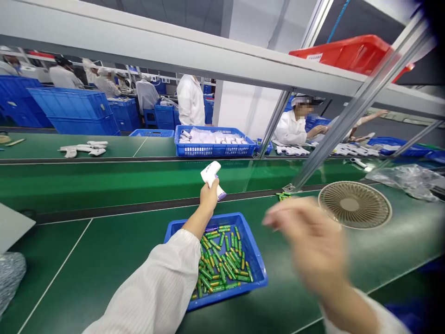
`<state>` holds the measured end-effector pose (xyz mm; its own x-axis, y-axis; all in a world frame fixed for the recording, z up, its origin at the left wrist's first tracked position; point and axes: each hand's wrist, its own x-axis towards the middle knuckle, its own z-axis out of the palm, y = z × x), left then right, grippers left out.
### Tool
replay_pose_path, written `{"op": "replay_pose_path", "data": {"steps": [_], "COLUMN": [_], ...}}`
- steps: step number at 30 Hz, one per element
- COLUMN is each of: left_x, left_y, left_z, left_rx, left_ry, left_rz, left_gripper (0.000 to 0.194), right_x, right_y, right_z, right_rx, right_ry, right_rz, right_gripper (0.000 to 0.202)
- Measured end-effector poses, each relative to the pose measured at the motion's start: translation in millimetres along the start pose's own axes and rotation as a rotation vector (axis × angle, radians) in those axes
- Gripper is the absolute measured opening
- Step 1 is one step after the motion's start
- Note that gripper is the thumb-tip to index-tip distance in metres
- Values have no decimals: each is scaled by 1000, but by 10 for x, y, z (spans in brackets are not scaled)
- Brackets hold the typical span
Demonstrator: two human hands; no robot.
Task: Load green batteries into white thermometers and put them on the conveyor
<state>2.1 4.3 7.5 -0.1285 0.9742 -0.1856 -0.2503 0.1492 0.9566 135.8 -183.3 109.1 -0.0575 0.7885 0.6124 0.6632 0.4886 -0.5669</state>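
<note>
My left hand (208,197) is closed around the lower part of a white thermometer gun (210,172) with purple trim, held above the far rim of a blue tray (259,269). Many green and gold batteries (225,260) lie loose in that tray, partly hidden by my left sleeve. My right hand (309,236) is raised to the right of the tray, smeared by motion, and whether its fingers hold anything cannot be made out. A few more batteries (283,196) lie on the bench beyond it.
A round fan grille (354,204) lies at the right, near clear plastic bags (410,180). Across the green belt (104,183) stands a blue basket (215,149) of white parts. A metal post (333,130) rises at the right. Several people in white work beyond.
</note>
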Motion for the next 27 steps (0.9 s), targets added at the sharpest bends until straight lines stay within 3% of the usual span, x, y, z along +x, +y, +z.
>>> {"op": "replay_pose_path", "data": {"steps": [3, 5, 8, 11, 13, 15, 19, 21, 24, 27], "left_x": [-121, -204, -275, -265, -246, -243, -309, -355, -405, -422], "left_y": [161, 236, 248, 189, 154, 131, 113, 120, 141, 140], "left_z": [-34, -80, -150, -166, -144, -111, -75, -80, -90, -72], "left_rx": [-216, -355, -433, -456, -487, -507, -481, -407, -329, -412], "left_ry": [23, 24, -25, -75, -113, -160, -285, -330, -371, -361], "left_rz": [-191, -248, -221, -188, -187, -180, -98, 48, 212, 156], "left_gripper": [34, 32, 31, 33, 37, 41, 46, 44, 42, 44], "right_x": [-87, -193, -349, -435, -419, -329, -18, 103, 149, 93], "right_y": [112, 209, 293, 317, 347, 406, 555, 606, 638, 654], "right_z": [621, 993, 1270, 1256, 1164, 1037, 780, 722, 763, 879], "right_rx": [-38, -176, -284, -245, -166, -49, 121, 161, 186, 190], "right_ry": [-573, -817, -916, -912, -838, -648, 98, 356, 407, 351], "right_rz": [74, 109, 102, 56, 34, 32, 90, 83, -24, -181], "right_gripper": [12, 10, 23, 24, 21, 21, 18, 20, 22, 31]}}
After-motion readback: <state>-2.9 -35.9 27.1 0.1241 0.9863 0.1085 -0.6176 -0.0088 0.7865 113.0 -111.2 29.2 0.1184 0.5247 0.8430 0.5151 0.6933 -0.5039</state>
